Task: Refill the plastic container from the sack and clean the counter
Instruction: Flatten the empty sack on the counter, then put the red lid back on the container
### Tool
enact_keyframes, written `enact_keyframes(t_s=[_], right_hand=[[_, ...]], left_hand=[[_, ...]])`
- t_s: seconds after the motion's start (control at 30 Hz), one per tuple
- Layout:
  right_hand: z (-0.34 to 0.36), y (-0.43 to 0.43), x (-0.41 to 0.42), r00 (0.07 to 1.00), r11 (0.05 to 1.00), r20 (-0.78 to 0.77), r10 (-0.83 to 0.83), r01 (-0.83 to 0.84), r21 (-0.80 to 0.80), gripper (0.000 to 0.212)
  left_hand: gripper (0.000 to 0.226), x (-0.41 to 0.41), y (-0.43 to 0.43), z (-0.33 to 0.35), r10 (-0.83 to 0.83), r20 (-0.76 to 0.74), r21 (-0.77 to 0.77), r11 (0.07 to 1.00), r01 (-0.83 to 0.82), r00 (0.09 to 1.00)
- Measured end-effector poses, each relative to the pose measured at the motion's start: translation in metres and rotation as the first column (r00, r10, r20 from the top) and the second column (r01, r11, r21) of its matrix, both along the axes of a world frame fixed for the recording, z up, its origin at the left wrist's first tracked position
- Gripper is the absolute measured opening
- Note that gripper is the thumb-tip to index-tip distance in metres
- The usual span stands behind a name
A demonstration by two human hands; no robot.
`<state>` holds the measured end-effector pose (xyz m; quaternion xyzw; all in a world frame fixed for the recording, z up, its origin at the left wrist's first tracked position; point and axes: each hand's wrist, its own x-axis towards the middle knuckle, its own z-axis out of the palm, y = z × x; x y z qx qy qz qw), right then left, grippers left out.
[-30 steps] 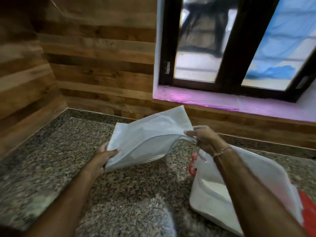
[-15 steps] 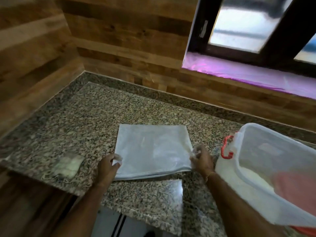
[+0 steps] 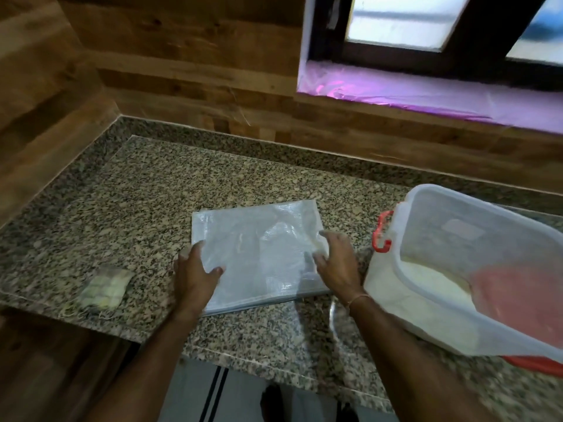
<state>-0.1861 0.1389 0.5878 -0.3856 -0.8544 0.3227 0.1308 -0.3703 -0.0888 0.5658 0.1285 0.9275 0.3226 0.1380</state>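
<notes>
Sack [image 3: 256, 254], held up a second ago, now lies flat on the bench [image 3: 122, 214] under open left hand [image 3: 195, 269] and right hand [image 3: 336, 263], apparently emptied, leaving cleanup.

Sack [image 3: 259, 254]: woven plastic, white, slight sheen, creased. Counter [image 3: 137, 208]: speckled granite, polished and glossy near the front edge. Container [image 3: 475, 269]: translucent smooth plastic with red plastic latch [image 3: 380, 236]; wall [image 3: 182, 56] matt wood planks.

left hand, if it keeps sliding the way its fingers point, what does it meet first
The left hand lies flat on the folded sack, fingers pointing up and right across it. Going straight on, it would cross the sack and probably meet the right hand on the sack's far edge.
</notes>
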Motion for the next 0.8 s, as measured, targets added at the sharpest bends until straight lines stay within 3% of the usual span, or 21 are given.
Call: enact_keyframes(t_s=[0.2, 0.4, 0.63, 0.8], right_hand=[[0.079, 0.004, 0.011, 0.944, 0.994, -0.318, 0.085, -0.060, 0.088, 0.052], [0.155, 0.061, 0.106, 0.812, 0.975, -0.571, 0.124, 0.008, 0.223, 0.046], [0.151, 0.181, 0.279, 0.809, 0.950, -0.580, -0.096, 0.249, 0.191, 0.044], [0.091, 0.249, 0.388, 0.890, 0.920, -0.334, -0.312, 0.370, 0.127, 0.041]], left_hand=[[0.070, 0.043, 0.071, 0.087, -0.141, -0.177, 0.141, 0.976, 0.167, 0.974], [0.069, 0.134, 0.152, 0.148, -0.280, -0.374, 0.191, 0.910, 0.369, 0.884], [0.072, 0.283, 0.261, 0.163, -0.469, -0.466, 0.149, 0.794, 0.589, 0.751], [0.090, 0.391, 0.328, 0.144, -0.660, -0.398, 0.049, 0.679, 0.733, 0.638]])
